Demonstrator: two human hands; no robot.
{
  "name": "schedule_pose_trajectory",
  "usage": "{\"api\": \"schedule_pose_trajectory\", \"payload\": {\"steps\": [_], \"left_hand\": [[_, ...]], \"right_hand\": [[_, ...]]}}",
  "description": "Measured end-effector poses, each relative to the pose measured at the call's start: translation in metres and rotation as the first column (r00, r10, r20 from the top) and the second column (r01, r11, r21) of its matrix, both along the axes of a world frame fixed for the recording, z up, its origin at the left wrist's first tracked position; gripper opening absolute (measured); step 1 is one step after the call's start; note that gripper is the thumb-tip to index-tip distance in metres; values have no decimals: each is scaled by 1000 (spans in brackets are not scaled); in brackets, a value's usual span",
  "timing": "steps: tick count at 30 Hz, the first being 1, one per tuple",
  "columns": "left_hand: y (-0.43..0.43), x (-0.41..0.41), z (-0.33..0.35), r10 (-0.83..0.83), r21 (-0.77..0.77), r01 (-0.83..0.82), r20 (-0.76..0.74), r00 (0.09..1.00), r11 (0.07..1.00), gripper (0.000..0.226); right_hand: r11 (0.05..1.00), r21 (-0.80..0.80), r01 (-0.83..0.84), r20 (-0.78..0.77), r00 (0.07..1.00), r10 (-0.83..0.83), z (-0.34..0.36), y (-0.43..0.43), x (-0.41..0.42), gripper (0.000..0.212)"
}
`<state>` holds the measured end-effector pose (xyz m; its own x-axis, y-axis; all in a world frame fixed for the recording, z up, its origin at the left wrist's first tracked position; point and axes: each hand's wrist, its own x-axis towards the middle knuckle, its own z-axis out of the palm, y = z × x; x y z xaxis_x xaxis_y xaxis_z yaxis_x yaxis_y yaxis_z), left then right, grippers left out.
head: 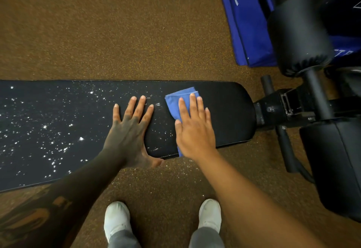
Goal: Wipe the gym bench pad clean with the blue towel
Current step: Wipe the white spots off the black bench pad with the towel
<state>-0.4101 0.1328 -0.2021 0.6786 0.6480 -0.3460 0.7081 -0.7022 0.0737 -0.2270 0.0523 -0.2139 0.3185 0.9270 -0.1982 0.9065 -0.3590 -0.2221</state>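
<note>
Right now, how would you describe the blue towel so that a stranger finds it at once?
Find the long black bench pad across the middle. Near its rounded right end, the right hand presses flat on a small folded blue towel. The big blue bag lies on the floor and carries white print; the towel is plain and lies on the pad.

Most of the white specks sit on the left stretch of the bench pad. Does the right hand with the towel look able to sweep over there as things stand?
Probably not in one pass: the left hand lies flat on the bench pad, between the right hand on the blue towel and the white specks.
</note>
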Motion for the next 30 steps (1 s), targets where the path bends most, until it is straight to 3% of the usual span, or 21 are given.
{"api": "schedule_pose_trajectory", "payload": {"steps": [6,10,12,15,17,22,27,30], "left_hand": [[2,-2,-4,3,12,-3,3,1000,1000,155],[2,-3,-5,-1,15,1,20,1000,1000,154],[3,-5,-4,-16,20,15,20,1000,1000,155],[7,-9,-4,-47,15,47,9,999,999,156],[7,-11,-4,-57,11,57,9,998,998,156],[7,-13,-4,-63,16,63,14,998,998,157],[11,-22,-2,-71,3,71,17,997,997,159],[10,-22,-2,-56,10,55,22,998,998,158]], "right_hand": [[983,31,180,29,983,-181,-1,19,4,61],[1000,21,20,-6,1000,-20,1,-24,-30,60],[999,35,15,-9,1000,-15,-1,-28,-14,60],[965,54,257,-11,966,-257,-5,-23,12,59],[939,81,333,9,942,-335,-6,-24,-4,60],[994,85,64,8,998,-65,-12,-47,-44,59],[924,124,363,34,929,-369,-16,-43,-19,60],[968,102,231,-4,973,-232,-12,-39,-55,61]]}}
